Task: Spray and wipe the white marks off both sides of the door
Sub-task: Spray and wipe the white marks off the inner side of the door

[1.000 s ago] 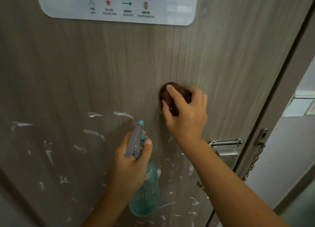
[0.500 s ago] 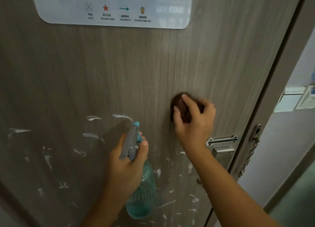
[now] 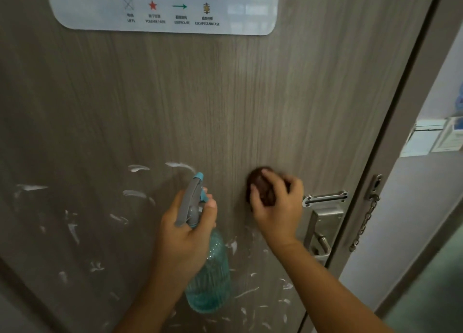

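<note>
Seen are one door (image 3: 225,94), one spray bottle (image 3: 208,270), one brown cloth (image 3: 261,186), two hands, one wall sign (image 3: 162,7), one door chain (image 3: 364,222) and many white marks (image 3: 136,168).

A white rounded evacuation sign (image 3: 162,7) with a red star and green arrow hangs at the top. At right a grey door frame (image 3: 411,122) carries a metal security chain (image 3: 364,222), and beyond it stands a pale wall (image 3: 413,220) bearing white wall panels (image 3: 431,137). The light is dim.
</note>
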Motion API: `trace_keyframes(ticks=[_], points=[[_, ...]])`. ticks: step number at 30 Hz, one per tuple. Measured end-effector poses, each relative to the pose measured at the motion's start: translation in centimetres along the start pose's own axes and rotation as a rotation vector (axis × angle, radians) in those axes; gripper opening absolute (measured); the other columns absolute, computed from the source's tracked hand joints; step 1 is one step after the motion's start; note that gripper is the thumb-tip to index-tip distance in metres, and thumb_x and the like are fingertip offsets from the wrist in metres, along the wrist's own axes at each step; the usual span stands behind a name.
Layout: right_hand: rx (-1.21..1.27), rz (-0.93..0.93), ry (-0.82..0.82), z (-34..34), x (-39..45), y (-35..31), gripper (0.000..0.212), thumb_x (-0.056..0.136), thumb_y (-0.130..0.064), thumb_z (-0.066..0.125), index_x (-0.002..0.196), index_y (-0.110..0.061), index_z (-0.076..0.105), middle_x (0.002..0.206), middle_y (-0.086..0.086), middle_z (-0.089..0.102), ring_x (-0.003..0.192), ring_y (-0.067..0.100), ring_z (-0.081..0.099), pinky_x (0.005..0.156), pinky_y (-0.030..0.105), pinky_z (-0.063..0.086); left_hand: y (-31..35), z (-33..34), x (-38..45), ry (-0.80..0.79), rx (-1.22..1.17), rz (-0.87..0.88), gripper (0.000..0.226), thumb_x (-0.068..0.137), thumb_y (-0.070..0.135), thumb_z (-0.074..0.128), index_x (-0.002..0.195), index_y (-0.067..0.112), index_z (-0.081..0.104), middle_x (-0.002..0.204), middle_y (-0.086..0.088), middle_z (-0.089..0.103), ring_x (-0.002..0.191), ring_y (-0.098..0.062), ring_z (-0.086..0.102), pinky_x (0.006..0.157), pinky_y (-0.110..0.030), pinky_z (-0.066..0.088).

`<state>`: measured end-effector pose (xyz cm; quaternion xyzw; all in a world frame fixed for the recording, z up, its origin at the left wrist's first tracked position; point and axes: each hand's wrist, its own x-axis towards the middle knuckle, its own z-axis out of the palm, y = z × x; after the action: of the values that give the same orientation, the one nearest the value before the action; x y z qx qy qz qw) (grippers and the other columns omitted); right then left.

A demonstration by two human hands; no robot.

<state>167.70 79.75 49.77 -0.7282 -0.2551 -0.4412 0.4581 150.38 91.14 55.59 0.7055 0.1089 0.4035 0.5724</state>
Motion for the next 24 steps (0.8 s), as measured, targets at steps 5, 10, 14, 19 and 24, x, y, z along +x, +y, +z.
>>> trace_keyframes(ticks=[5, 10, 14, 19, 24], points=[[0.061, 0.134, 0.207, 0.3, 5.4, -1.9, 0.039, 0.086, -0.032, 0.081, 0.122, -0.017, 0.072, 0.117, 0.015, 0.054, 0.105, 0.033, 0.057, 0.089, 0.043, 0.054, -0.2, -0.4, 0.1, 0.020, -0.001, 0.005, 0.032, 0.100, 0.016, 0.067, 0.094, 0.047, 0.071, 0.087, 0.002, 0.073, 0.078, -0.031, 0.071, 0.074, -0.062, 0.060], [-0.025, -0.162, -0.060, 1.8, -0.5, -2.9, 0.037, 0.084, -0.030, 0.080, 0.120, -0.023, 0.072, 0.116, 0.014, 0.059, 0.101, 0.033, 0.057, 0.072, 0.037, 0.054, -0.4, -0.7, 0.2, 0.042, 0.001, -0.014, 0.017, 0.099, 0.017, 0.068, 0.100, 0.034, 0.071, 0.087, 0.008, 0.075, 0.076, -0.020, 0.074, 0.077, -0.060, 0.062], [-0.020, -0.088, -0.053, 1.1, 0.2, -3.0, 0.035, 0.082, -0.030, 0.081, 0.115, -0.022, 0.075, 0.113, 0.012, 0.057, 0.101, 0.032, 0.058, 0.077, 0.039, 0.052, -0.5, -1.6, 0.2, 0.070, 0.015, -0.039, 0.010, 0.100, 0.022, 0.068, 0.097, 0.031, 0.070, 0.081, -0.006, 0.073, 0.074, -0.034, 0.072, 0.075, -0.057, 0.061], [0.056, 0.175, 0.178, 0.7, 5.4, -4.9, 0.039, 0.086, -0.033, 0.080, 0.122, -0.021, 0.073, 0.117, 0.012, 0.054, 0.107, 0.030, 0.057, 0.089, 0.032, 0.048, -0.5, -3.7, 0.5, 0.132, 0.090, -0.029, 0.014, 0.101, 0.028, 0.065, 0.087, 0.028, 0.065, 0.069, -0.012, 0.065, 0.068, -0.038, 0.069, 0.061, -0.050, 0.056], [0.028, 0.003, 0.020, 2.0, 4.2, -8.3, 0.040, 0.085, -0.034, 0.078, 0.123, -0.021, 0.071, 0.118, 0.013, 0.055, 0.106, 0.032, 0.056, 0.083, 0.033, 0.048, -0.1, -4.5, 1.1, 0.163, 0.027, -0.021, 0.016, 0.100, 0.022, 0.068, 0.093, 0.037, 0.070, 0.076, -0.003, 0.070, 0.069, -0.031, 0.071, 0.072, -0.055, 0.061]])
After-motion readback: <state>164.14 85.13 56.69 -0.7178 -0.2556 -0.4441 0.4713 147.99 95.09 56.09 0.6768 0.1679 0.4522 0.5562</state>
